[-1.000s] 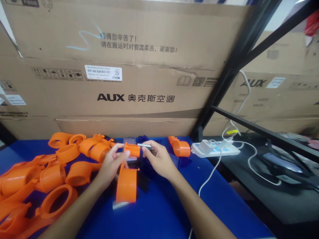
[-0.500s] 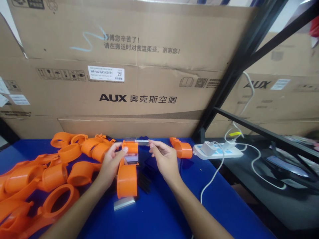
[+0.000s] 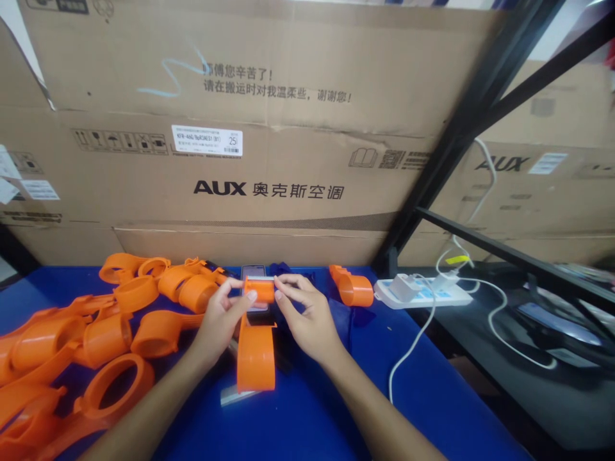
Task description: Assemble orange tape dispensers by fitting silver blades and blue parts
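My left hand is closed on an orange plastic part, pinching its small upper cylinder between thumb and fingers. The part's wider ring hangs below, toward me. A thin silvery strip lies along the top of the small cylinder; whether it sits inside or against it, I cannot tell. My right hand pinches the strip's right end, fingertips touching the cylinder's edge. Under the wide ring, a flat silvery piece rests on the blue table. Behind the held part lies a phone, partly covered.
Many similar orange parts are heaped on the left. Another orange part stands to the right, near a white power strip with cables. A large cardboard box closes off the back, beside a black metal frame.
My right hand has moved left, bringing the silvery strip from the cylinder's right end to along it. My left hand and the orange part have shifted slightly right.
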Tool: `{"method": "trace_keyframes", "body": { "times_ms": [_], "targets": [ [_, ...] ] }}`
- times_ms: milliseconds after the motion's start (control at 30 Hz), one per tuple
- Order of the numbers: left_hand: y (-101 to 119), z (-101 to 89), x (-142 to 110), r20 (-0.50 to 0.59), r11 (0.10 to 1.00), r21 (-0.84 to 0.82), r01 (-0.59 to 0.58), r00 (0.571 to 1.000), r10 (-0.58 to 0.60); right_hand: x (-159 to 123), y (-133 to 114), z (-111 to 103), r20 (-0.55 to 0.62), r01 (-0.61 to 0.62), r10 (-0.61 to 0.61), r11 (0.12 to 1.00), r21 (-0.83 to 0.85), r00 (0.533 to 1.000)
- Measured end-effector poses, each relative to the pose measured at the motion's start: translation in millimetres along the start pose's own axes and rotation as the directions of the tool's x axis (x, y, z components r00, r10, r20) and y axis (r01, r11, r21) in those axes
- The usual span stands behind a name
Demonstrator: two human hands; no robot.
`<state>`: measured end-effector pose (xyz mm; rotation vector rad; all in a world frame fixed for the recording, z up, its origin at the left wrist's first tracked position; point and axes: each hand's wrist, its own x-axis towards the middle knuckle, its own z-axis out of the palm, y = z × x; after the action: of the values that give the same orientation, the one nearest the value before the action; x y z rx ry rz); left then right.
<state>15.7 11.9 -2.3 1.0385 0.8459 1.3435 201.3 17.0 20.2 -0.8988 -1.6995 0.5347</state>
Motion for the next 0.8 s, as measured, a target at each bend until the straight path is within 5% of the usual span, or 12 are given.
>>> {"method": "trace_keyframes", "body": {
  "times_ms": [133, 233, 433, 567, 800],
  "targets": [
    [10, 4.6, -4, -0.028, 1.0, -0.021, -0.006, 1.0, 0.005, 3, 5, -5, 0.021, 0.012, -0.008, 0.986, -0.169, 1.0],
    [16, 6.9, -9, -0.046, 1.0, -0.015, -0.026, 0.999, 0.025, 3, 10, -7, 0.169, 0.049, 0.025, 0.907, -0.418, 0.985],
    [10, 2.9, -8, -0.097, 1.0, 0.022, -0.006, 0.995, 0.008, -8, 12, 0, 0.484, 0.209, 0.132, 0.782, -0.587, 0.865],
    [7, -2.4, -1, -0.118, 1.0, 0.023, -0.007, 0.993, 0.01, -10, 11, 4, 0.531, 0.235, 0.16, 0.765, -0.6, 0.832],
    [16, -7.5, 4, -0.172, 0.998, -0.044, -0.039, 0.985, 0.031, -8, 10, 4, 0.5, 0.228, 0.145, 0.759, -0.609, 0.854]
  ]
}}
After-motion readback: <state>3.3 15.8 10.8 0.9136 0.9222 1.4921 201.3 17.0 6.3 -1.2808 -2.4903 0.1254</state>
